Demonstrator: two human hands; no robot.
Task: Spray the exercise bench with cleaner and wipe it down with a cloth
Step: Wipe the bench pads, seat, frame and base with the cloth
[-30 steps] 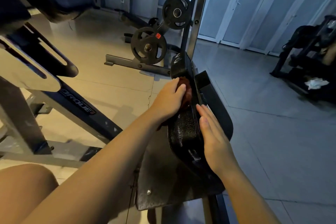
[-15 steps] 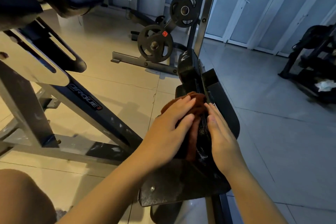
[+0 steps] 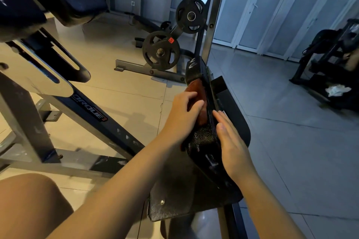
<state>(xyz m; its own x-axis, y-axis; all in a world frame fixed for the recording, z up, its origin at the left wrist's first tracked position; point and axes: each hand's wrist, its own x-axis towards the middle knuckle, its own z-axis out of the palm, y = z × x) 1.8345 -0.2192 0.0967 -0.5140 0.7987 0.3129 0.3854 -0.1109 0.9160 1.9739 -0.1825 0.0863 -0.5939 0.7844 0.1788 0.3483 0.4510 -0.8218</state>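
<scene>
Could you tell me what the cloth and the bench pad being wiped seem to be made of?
Cloth: reddish-brown, soft and matte, bunching under the left hand, probably microfibre or terry. Bench pad: black, faintly glossy vinyl or faux leather, with a cracked, flaking surface.

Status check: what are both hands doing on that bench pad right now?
Left hand presses reddish cloth onto black bench pad. Right hand flat against pad's other side, fingers straight. Nothing blocking.
</scene>
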